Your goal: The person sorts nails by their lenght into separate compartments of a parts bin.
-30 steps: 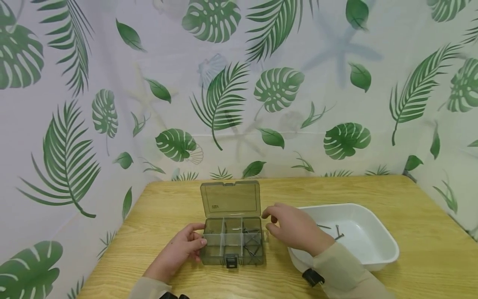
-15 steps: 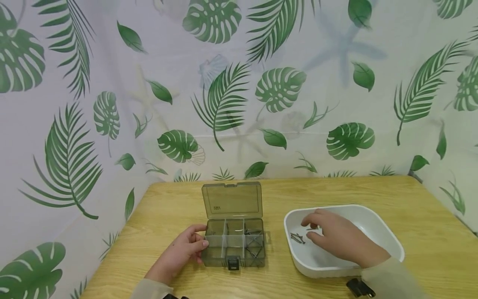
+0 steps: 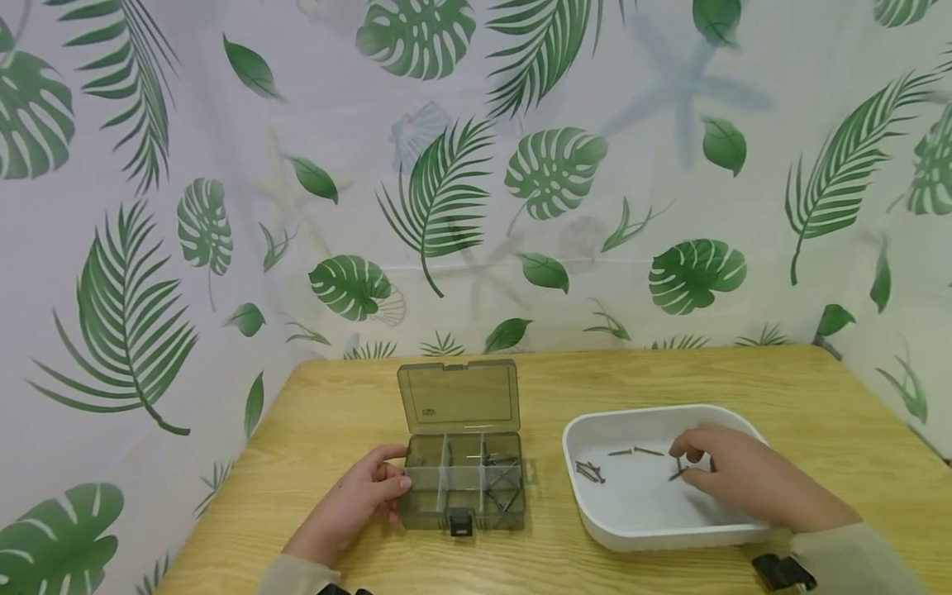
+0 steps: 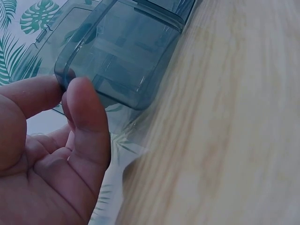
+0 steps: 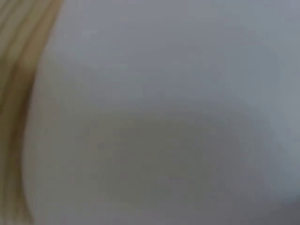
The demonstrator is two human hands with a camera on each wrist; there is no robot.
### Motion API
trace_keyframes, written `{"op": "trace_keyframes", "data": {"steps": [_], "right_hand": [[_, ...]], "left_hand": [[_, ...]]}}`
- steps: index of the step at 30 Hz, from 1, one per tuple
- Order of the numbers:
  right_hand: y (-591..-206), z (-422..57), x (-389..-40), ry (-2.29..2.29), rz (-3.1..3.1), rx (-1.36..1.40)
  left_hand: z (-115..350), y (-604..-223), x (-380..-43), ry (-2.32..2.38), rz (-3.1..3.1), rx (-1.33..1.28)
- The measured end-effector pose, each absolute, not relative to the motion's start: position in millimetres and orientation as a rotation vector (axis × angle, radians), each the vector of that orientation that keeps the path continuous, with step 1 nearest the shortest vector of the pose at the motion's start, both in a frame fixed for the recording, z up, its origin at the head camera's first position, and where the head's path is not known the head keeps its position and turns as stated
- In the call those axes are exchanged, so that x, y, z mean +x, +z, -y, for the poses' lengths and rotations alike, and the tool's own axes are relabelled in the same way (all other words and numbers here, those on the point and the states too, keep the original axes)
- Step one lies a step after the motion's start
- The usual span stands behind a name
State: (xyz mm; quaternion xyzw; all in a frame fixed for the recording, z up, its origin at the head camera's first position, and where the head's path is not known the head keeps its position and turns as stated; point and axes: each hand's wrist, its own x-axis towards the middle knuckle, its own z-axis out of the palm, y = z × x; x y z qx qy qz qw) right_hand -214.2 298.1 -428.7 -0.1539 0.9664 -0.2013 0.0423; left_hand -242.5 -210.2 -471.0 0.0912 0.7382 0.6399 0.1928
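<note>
A smoky clear compartment box (image 3: 461,521) stands on the table, its lid (image 3: 459,399) raised at the back. Several dark screws (image 3: 506,500) lie in its right-hand compartments. My left hand (image 3: 357,496) grips the box's left side; in the left wrist view, the thumb (image 4: 86,108) and index finger meet at its edge. My right hand (image 3: 744,475) reaches into a white tray (image 3: 632,537), fingers parted around two screws (image 3: 677,469) that lie on its floor. In the right wrist view only the blurred white tray wall (image 5: 140,117) shows, with no fingers.
More screws (image 3: 590,473) lie at the tray's left end, and a couple (image 3: 647,451) toward its back. The wooden table (image 3: 335,397) ends at a leaf-printed cloth (image 3: 461,207) behind and at the sides.
My right hand has moved rightward from beside the box, over the tray, to the screws in its middle. My left hand has kept its grip on the box.
</note>
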Motion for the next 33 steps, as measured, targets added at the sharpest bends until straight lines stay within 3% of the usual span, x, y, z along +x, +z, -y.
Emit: {"op": "trace_keyframes", "data": {"steps": [22, 33], "right_hand": [[-449.4, -293.7, -228.2, -0.481, -2.891, -0.42], [-448.3, -293.3, -230.3, -0.538, -2.861, -0.235]], "left_hand": [[214.2, -473.8, -243.0, 1.79, -2.076, 0.267], [215.1, -472.6, -244.2, 1.778, -2.082, 0.262]]}}
